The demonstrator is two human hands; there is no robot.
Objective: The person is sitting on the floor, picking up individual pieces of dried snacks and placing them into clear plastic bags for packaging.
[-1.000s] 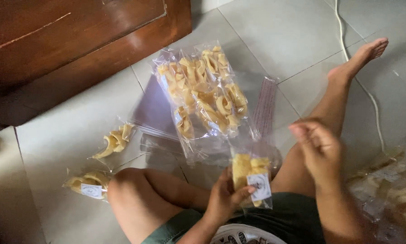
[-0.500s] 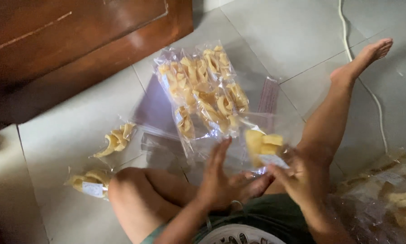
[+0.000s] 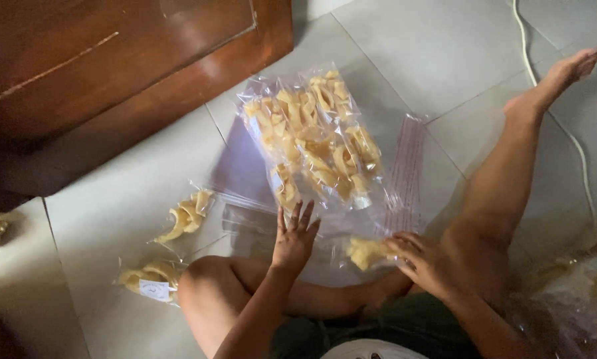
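Tiled floor (image 3: 444,60) now carries the small snack bag (image 3: 368,252), lowered from before; right hand (image 3: 428,262) fingers pinch it, left hand (image 3: 295,236) fingers spread flat beside the packed bags (image 3: 311,139).

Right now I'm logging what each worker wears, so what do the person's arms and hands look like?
Both arms are bare, with no sleeves in view. The left hand and right hand have no gloves, and I can see no rings, watch or bracelets. Dark green shorts are worn.

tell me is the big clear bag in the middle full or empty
Full: the big clear bag lies flat on the tiled floor, packed with yellow snack packets.
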